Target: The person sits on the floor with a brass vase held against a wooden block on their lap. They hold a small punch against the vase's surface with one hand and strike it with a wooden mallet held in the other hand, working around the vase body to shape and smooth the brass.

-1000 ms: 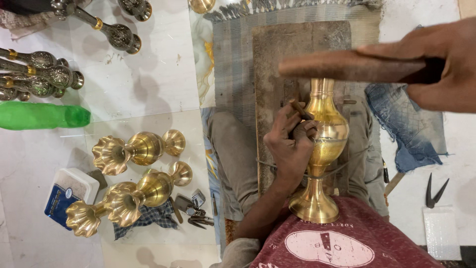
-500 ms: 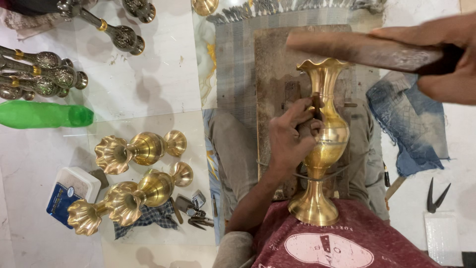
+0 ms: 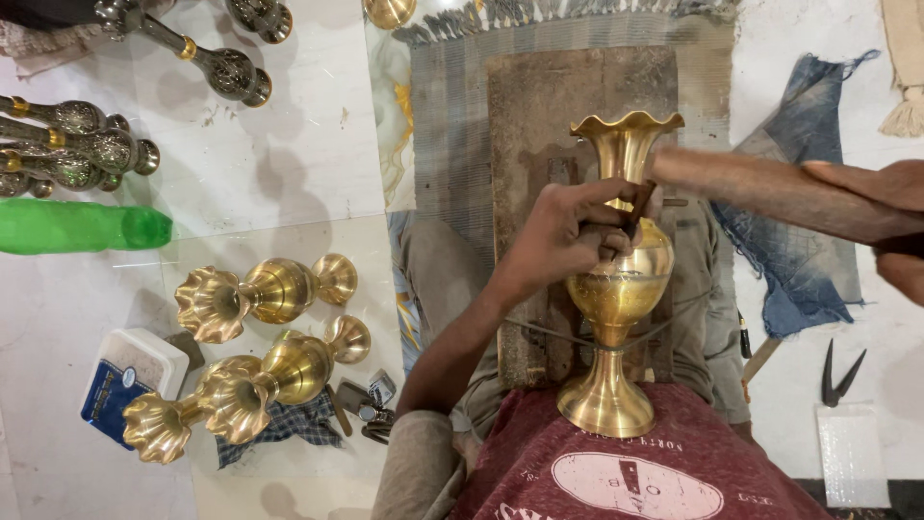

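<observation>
From the head view, a brass vase (image 3: 621, 279) lies along the person's lap, its round foot against the red shirt (image 3: 616, 472) and its wavy flared mouth pointing away over a worn wooden board (image 3: 549, 106). The vase is polished gold, with a narrow neck, a swollen belly bearing fine engraved lines, and a thin cord across the stem. The left hand (image 3: 568, 236) is closed around a small dark punch (image 3: 635, 207) set against the vase's shoulder. The right hand (image 3: 890, 226) grips a wooden mallet (image 3: 760, 188), whose head is at the vase's neck just above the punch.

Left of the vase, three more brass vases (image 3: 260, 289) lie on the white floor. Beside them sits a small white box (image 3: 135, 380) with a blue label. Farther left lies a green plastic bottle (image 3: 82, 226). Right of the vase are a blue cloth (image 3: 799, 250) and black shears (image 3: 839, 374).
</observation>
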Demonstrator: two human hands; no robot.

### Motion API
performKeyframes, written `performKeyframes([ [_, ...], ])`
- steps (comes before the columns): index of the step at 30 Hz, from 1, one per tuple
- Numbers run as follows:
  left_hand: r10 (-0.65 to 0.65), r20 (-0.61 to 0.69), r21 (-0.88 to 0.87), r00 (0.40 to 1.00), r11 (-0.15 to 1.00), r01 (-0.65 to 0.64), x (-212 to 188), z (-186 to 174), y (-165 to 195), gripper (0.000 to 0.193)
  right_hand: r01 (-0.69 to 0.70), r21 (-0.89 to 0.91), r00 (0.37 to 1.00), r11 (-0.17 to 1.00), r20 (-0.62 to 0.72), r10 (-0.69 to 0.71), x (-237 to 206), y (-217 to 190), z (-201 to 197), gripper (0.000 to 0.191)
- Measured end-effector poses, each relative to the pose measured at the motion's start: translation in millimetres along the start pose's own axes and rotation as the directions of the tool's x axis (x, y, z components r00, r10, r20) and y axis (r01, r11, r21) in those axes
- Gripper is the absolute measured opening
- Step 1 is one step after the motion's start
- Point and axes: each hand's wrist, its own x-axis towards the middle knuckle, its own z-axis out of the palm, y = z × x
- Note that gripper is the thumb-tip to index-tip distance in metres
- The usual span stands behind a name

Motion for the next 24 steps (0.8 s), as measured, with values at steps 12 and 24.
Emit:
performKeyframes([
  [12, 0.192, 0.379, 0.153, 0.905, 0.952, -0.266, 31.5, -35.0, -43.4, 0.064, -0.272, 0.088, 0.962, 0.958, -0.012, 0.274, -39.2, 24.0, 31.4, 0.092],
  [24, 0.141, 0.081, 0.361, 0.987, 0.919, -0.161, 1.0, -20.5, -32.4, 0.058, 0.123, -0.118, 0.991, 0.985, 0.068, -0.115, 20.1, -43.1, 0.0, 0.078],
])
